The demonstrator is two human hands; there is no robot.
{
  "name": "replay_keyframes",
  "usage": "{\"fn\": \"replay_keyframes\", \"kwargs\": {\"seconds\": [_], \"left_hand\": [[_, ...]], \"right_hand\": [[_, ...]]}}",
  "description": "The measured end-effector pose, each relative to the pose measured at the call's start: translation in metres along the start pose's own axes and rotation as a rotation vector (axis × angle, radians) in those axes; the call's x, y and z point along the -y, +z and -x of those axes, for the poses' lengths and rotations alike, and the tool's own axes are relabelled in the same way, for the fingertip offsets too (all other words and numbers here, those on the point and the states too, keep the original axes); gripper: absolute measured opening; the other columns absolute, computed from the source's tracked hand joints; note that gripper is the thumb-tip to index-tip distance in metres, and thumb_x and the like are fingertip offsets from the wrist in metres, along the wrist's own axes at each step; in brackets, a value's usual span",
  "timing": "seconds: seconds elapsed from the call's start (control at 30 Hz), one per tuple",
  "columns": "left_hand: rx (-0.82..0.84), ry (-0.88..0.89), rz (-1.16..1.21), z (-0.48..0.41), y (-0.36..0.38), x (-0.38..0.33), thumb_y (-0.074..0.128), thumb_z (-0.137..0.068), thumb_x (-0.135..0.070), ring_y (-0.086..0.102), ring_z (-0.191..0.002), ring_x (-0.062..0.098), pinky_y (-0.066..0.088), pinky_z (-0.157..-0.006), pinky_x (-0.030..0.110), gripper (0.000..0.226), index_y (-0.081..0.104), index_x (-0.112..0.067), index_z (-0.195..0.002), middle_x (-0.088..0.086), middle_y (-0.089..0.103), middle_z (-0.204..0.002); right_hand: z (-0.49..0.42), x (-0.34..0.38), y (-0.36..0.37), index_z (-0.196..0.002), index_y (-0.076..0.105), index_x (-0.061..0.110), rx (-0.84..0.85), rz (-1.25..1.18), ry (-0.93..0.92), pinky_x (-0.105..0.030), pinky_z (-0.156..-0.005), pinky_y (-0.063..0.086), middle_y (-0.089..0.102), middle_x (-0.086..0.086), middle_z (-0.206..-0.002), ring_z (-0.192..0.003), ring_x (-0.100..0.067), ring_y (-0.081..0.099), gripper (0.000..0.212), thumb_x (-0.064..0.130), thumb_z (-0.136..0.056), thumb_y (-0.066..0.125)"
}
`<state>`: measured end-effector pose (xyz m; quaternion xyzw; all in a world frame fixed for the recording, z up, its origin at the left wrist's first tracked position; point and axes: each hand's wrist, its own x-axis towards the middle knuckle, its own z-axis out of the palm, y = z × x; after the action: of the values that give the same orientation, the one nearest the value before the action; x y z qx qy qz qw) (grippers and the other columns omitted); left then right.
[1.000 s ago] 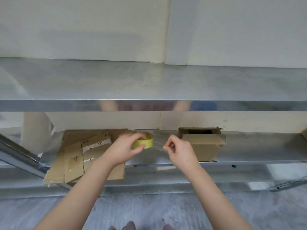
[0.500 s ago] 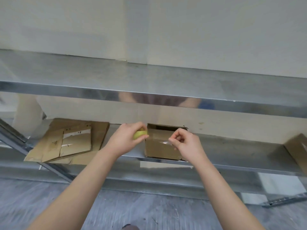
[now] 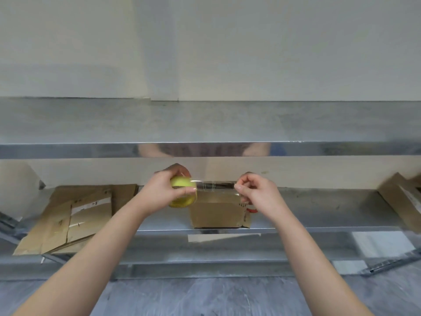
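Observation:
My left hand (image 3: 163, 190) grips a roll of clear tape with a yellow core (image 3: 182, 193). A strip of clear tape (image 3: 215, 187) stretches from the roll to my right hand (image 3: 255, 193), which pinches its free end. Both hands are held in front of a small cardboard box (image 3: 216, 213) that stands on the lower metal shelf (image 3: 319, 210). The strip hangs just above the box's top; whether it touches the box I cannot tell.
Flattened cardboard sheets (image 3: 68, 217) lie on the lower shelf at the left. Another cardboard piece (image 3: 403, 199) leans at the far right. An upper metal shelf (image 3: 205, 124) runs across above the hands. Grey floor (image 3: 205, 297) lies below.
The view has shifted so the small box now sits right behind my hands. The hands have moved further apart, and a longer strip of tape is drawn off the roll.

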<state>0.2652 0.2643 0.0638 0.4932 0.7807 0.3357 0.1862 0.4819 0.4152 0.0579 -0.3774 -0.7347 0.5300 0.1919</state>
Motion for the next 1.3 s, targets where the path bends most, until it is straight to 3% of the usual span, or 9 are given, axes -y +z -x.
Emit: {"fn": "replay_keyframes", "kwargs": {"seconds": [0.07,0.17,0.37,0.5,0.63,0.73,0.87,1.03,1.3], "left_hand": [[-0.065,-0.080,-0.103,-0.009,0.000,0.003,0.081,-0.071,-0.046,0.056,-0.085,0.011,0.040,-0.061,0.017,0.039,0.056,-0.030,-0.096,-0.010,0.061,-0.091],[-0.077,-0.118,-0.130,-0.016,0.002,0.007,0.083,-0.067,-0.047,0.054,-0.088,0.014,0.040,-0.065,0.023,0.041,0.057,-0.029,-0.094,-0.009,0.060,-0.092],[0.029,-0.044,-0.127,-0.015,0.003,0.013,0.081,-0.073,-0.041,0.056,-0.093,0.010,0.040,-0.072,0.020,0.035,0.062,-0.029,-0.099,-0.011,0.061,-0.099],[0.107,-0.016,0.104,-0.012,-0.003,0.009,0.074,-0.081,-0.042,0.060,-0.098,0.003,0.047,-0.082,0.018,0.029,0.063,-0.037,-0.107,-0.015,0.065,-0.105],[0.065,-0.055,0.180,-0.018,-0.008,0.005,0.071,-0.071,-0.049,0.062,-0.094,0.001,0.048,-0.080,0.016,0.035,0.062,-0.040,-0.103,-0.015,0.067,-0.102],[0.030,-0.092,0.217,-0.031,-0.001,0.003,0.075,-0.069,-0.048,0.062,-0.100,0.003,0.048,-0.088,0.021,0.037,0.064,-0.041,-0.104,-0.013,0.068,-0.107],[0.026,-0.149,0.245,-0.044,0.012,0.006,0.079,-0.077,-0.038,0.063,-0.102,0.004,0.050,-0.093,0.027,0.035,0.064,-0.040,-0.109,-0.016,0.068,-0.108],[0.010,-0.157,0.143,-0.049,0.028,0.010,0.079,-0.077,-0.031,0.060,-0.100,0.004,0.047,-0.083,0.018,0.032,0.062,-0.043,-0.101,-0.018,0.064,-0.105],[0.049,-0.149,-0.012,-0.051,0.051,0.015,0.077,-0.078,-0.030,0.049,-0.104,0.011,0.038,-0.084,0.023,0.032,0.060,-0.039,-0.105,-0.014,0.057,-0.106]], "right_hand": [[0.001,0.001,0.002,-0.073,0.062,0.021,0.009,0.007,-0.018,-0.019,-0.059,0.048,0.063,0.003,-0.067,-0.054,-0.006,0.061,0.018,0.015,-0.089,0.067],[0.002,-0.001,0.007,-0.075,0.063,0.021,-0.009,0.030,-0.015,-0.010,-0.052,0.043,0.065,0.003,-0.069,-0.057,-0.006,0.065,0.016,0.018,-0.090,0.067],[-0.008,-0.011,-0.004,-0.078,0.063,0.019,-0.040,0.009,0.061,-0.028,-0.060,0.052,0.061,0.003,-0.071,-0.067,-0.019,0.072,0.014,0.017,-0.092,0.065],[-0.019,-0.015,-0.017,-0.076,0.062,0.017,-0.028,-0.046,0.078,-0.018,-0.054,0.050,0.062,0.003,-0.068,-0.062,-0.020,0.071,0.017,0.011,-0.091,0.064],[-0.030,-0.020,-0.027,-0.077,0.062,0.012,0.040,-0.142,0.085,-0.028,-0.069,0.059,0.061,-0.003,-0.069,-0.062,-0.019,0.069,0.015,0.008,-0.090,0.065],[-0.036,-0.023,-0.033,-0.074,0.063,0.015,0.048,-0.202,0.100,-0.036,-0.077,0.060,0.063,-0.007,-0.072,-0.068,-0.026,0.071,0.017,0.009,-0.090,0.066],[-0.042,-0.030,-0.036,-0.073,0.062,0.014,0.015,-0.192,0.102,-0.025,-0.063,0.057,0.065,-0.014,-0.079,-0.072,-0.029,0.072,0.018,0.008,-0.089,0.066],[-0.044,-0.045,-0.035,-0.079,0.061,0.011,0.030,-0.098,0.101,-0.023,-0.064,0.056,0.070,-0.015,-0.094,-0.082,-0.022,0.072,0.012,0.010,-0.091,0.064],[-0.045,-0.063,-0.036,-0.077,0.062,0.013,0.032,-0.091,0.139,-0.011,-0.050,0.045,0.066,0.001,-0.071,-0.055,-0.005,0.067,0.016,0.006,-0.091,0.062]]}}
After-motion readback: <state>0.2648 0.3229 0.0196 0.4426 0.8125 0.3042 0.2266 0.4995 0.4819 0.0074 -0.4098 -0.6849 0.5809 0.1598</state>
